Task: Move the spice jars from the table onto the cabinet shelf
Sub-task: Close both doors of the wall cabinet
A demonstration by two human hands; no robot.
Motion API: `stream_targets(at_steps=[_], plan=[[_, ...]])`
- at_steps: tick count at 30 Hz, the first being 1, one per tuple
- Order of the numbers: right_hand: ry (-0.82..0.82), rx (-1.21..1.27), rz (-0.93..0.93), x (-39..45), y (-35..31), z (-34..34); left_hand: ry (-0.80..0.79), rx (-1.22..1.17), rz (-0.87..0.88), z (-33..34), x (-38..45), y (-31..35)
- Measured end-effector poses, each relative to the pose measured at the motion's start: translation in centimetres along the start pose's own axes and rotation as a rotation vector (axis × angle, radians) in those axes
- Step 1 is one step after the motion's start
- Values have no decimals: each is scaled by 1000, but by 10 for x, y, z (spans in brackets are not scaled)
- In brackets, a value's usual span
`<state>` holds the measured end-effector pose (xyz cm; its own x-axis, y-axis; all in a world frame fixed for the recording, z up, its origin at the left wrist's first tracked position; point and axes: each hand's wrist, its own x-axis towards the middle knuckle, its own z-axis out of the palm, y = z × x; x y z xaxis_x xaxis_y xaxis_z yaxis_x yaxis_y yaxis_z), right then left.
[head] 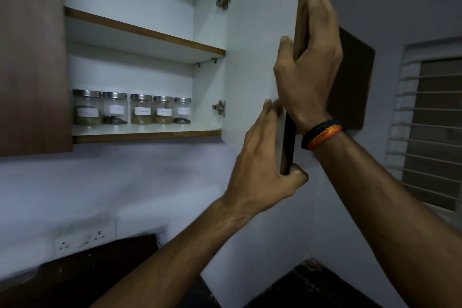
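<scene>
Several glass spice jars (141, 109) with steel lids and white labels stand in a row on the bottom cabinet shelf (147, 135). The cabinet's right door (255, 57) hangs open, its white inner face toward me. My left hand (262, 160) grips the door's lower free edge, thumb hooked under the bottom corner. Higher up the same edge, my right hand (307, 67) holds the door with its fingers wrapped behind and the thumb on the white face. A dark and orange band circles the right wrist.
The left cabinet door (32, 57) is dark wood and covers part of the shelves. Two upper shelves (140, 32) hold nothing. A wall socket plate (82, 240) sits below, above a dark counter. A window with bars (435, 132) is at the right.
</scene>
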<state>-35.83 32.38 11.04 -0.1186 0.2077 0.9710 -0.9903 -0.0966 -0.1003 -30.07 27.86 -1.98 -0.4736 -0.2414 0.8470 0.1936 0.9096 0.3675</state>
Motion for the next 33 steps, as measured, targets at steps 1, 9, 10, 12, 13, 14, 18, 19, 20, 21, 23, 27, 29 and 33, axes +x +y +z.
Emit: stream_targets(at_steps=[1,9,10,12,13,14,18,19,20,21,23,27,29,33], plan=[[-13,47,27,-2,-7,5,-1,-13,-7,-10,-4,-2],[-120,181,-15,-27,-65,59,108,-22,-87,-91,-32,-29],[-136,207,-7,-31,-77,68,128,-5,-106,-104,-37,-33],[-161,234,9,-36,-91,83,152,9,-146,-121,-42,-39],[-165,261,20,-39,-99,92,164,27,-165,-132,-46,-43],[-165,278,26,-40,-103,100,168,39,-179,-139,-47,-47],[-161,314,-4,-55,-117,133,182,116,-235,-175,-54,-56],[-173,302,-29,-60,-116,140,188,127,-248,-180,-54,-60],[-194,289,-50,-67,-116,149,196,151,-255,-188,-56,-66],[-220,266,-72,-73,-116,157,202,180,-260,-194,-57,-71],[-292,227,-112,-85,-115,174,209,240,-283,-207,-58,-83],[-406,250,-134,-105,-113,205,201,389,-299,-229,-54,-100],[-448,260,-129,-113,-111,216,186,461,-294,-238,-52,-111],[-535,266,-113,-128,-106,238,138,569,-318,-256,-53,-136]])
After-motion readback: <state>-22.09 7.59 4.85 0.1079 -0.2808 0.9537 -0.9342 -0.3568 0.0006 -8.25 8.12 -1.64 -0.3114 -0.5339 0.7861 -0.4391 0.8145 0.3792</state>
